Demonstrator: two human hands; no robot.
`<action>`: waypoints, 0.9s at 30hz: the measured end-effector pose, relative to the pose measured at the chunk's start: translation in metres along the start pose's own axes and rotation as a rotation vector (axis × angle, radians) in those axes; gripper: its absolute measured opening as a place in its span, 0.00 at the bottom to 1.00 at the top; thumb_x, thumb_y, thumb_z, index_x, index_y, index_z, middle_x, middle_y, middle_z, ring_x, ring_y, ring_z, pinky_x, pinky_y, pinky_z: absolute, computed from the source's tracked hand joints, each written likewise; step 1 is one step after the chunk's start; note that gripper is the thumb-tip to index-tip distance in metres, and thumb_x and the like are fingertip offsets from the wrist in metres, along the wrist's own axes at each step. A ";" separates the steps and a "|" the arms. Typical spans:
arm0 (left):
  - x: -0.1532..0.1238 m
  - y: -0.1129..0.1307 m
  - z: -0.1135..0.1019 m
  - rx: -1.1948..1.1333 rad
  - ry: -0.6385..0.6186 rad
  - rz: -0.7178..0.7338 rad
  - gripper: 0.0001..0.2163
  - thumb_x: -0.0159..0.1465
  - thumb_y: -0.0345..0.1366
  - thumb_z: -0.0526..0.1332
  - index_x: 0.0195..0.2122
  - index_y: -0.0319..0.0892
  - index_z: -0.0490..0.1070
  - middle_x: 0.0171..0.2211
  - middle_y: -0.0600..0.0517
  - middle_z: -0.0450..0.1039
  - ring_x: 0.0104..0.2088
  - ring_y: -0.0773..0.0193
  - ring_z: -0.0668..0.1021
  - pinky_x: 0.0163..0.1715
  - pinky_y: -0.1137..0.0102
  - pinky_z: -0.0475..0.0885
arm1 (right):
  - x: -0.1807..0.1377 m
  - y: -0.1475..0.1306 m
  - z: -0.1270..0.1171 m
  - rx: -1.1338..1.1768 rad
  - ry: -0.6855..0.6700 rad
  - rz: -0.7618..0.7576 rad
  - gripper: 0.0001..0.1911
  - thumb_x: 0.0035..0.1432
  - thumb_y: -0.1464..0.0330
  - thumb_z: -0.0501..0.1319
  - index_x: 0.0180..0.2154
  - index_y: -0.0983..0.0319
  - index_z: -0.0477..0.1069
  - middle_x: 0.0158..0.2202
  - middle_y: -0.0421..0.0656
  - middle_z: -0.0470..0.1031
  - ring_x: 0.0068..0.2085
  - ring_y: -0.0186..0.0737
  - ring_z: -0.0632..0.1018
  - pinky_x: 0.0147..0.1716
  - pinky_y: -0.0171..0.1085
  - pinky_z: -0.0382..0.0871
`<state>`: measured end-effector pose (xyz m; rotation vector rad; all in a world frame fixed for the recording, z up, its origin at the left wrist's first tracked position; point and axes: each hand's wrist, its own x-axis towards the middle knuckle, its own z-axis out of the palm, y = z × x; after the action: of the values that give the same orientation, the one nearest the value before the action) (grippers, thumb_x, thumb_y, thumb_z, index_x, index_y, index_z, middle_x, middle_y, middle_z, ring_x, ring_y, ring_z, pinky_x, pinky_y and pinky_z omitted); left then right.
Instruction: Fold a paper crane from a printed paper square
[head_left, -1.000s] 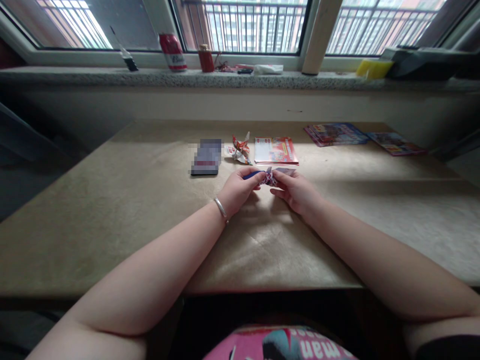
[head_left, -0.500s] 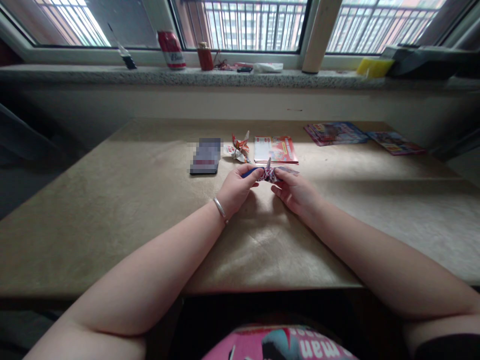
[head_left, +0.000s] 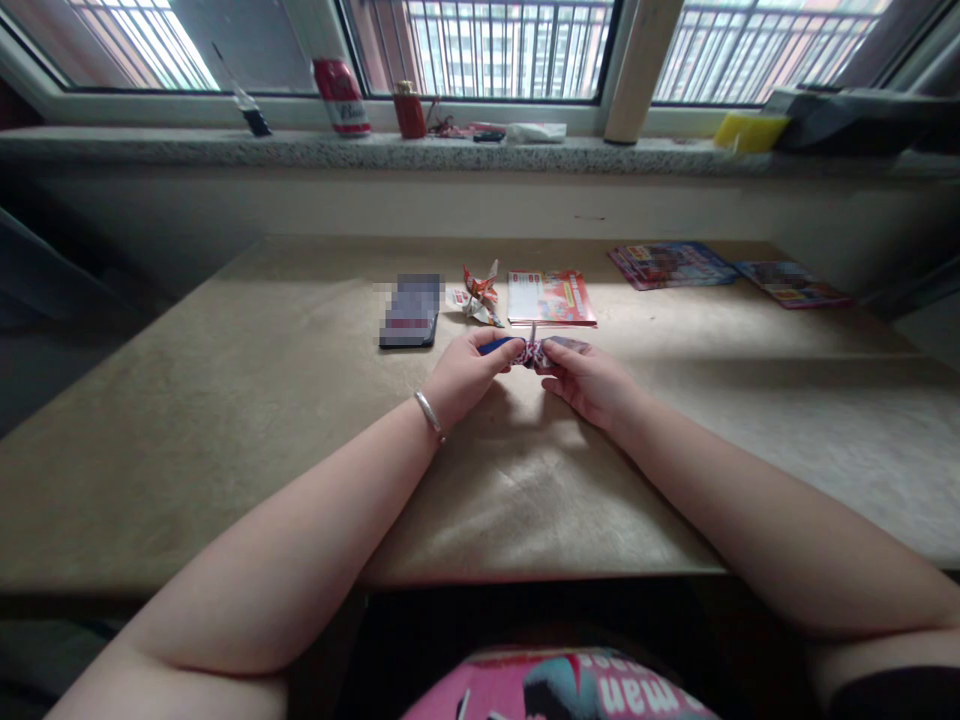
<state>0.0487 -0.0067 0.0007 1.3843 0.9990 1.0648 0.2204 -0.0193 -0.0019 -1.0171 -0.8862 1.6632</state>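
My left hand [head_left: 463, 375] and my right hand [head_left: 589, 382] meet over the middle of the tan table [head_left: 247, 400], both pinching a small folded paper figure [head_left: 531, 351] printed in red, white and blue. Each hand grips one end of it, with a thin point sticking up between them. A silver bracelet [head_left: 428, 414] sits on my left wrist. Just beyond the hands lies a finished folded paper figure [head_left: 477, 296], beside a stack of colourful printed sheets [head_left: 551, 297].
A dark phone [head_left: 410, 311] lies left of the finished figure. More printed sheets [head_left: 671, 264] and a further leaflet [head_left: 791, 283] rest at the far right. On the windowsill [head_left: 187, 148] stand a red can [head_left: 341, 96], a small red container [head_left: 409, 110] and a yellow sponge [head_left: 750, 131].
Both hands have shifted slightly away from me with the paper figure, and its raised point now stands more upright between the fingers. Nothing else on the table moved.
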 end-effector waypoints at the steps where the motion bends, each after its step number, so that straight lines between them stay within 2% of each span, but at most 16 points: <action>1: 0.000 -0.001 0.000 0.007 -0.007 0.003 0.22 0.49 0.52 0.70 0.34 0.37 0.75 0.31 0.51 0.75 0.30 0.68 0.73 0.33 0.72 0.69 | 0.000 0.000 -0.001 -0.012 -0.007 -0.001 0.06 0.53 0.65 0.67 0.33 0.60 0.74 0.29 0.38 0.78 0.28 0.29 0.75 0.24 0.27 0.69; 6: 0.002 -0.006 0.002 -0.045 -0.023 -0.014 0.22 0.48 0.53 0.71 0.33 0.39 0.74 0.30 0.53 0.73 0.28 0.70 0.72 0.29 0.73 0.70 | 0.003 0.002 -0.002 -0.015 0.039 0.003 0.11 0.55 0.59 0.66 0.36 0.60 0.74 0.30 0.40 0.79 0.29 0.33 0.78 0.26 0.30 0.73; 14: 0.004 -0.007 0.003 -0.079 0.004 -0.002 0.22 0.47 0.52 0.72 0.32 0.39 0.74 0.25 0.54 0.71 0.24 0.72 0.70 0.27 0.74 0.69 | -0.001 -0.001 0.000 0.012 0.096 0.070 0.08 0.57 0.63 0.65 0.30 0.60 0.74 0.26 0.38 0.76 0.22 0.28 0.71 0.21 0.27 0.68; 19: 0.004 -0.009 0.004 -0.108 -0.013 -0.001 0.23 0.47 0.54 0.71 0.33 0.40 0.73 0.25 0.55 0.70 0.24 0.72 0.70 0.28 0.75 0.70 | -0.004 -0.003 0.004 0.164 0.078 0.116 0.10 0.60 0.61 0.63 0.30 0.60 0.73 0.26 0.36 0.76 0.24 0.27 0.73 0.26 0.27 0.70; 23: 0.002 -0.009 0.002 0.052 0.022 0.119 0.20 0.53 0.53 0.68 0.33 0.39 0.74 0.25 0.54 0.71 0.25 0.70 0.70 0.28 0.74 0.68 | -0.003 -0.005 0.004 0.130 0.088 0.149 0.08 0.60 0.63 0.62 0.32 0.61 0.73 0.28 0.39 0.78 0.26 0.30 0.76 0.27 0.29 0.72; 27: -0.003 -0.004 0.002 0.276 0.116 0.248 0.15 0.58 0.47 0.66 0.34 0.39 0.74 0.29 0.52 0.75 0.29 0.68 0.73 0.31 0.74 0.66 | -0.005 -0.004 0.005 0.032 0.122 0.104 0.06 0.58 0.65 0.64 0.33 0.61 0.74 0.29 0.41 0.79 0.27 0.30 0.77 0.27 0.29 0.73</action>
<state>0.0498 -0.0093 -0.0031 1.7209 1.1102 1.2356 0.2186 -0.0229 0.0045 -1.1465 -0.7356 1.6763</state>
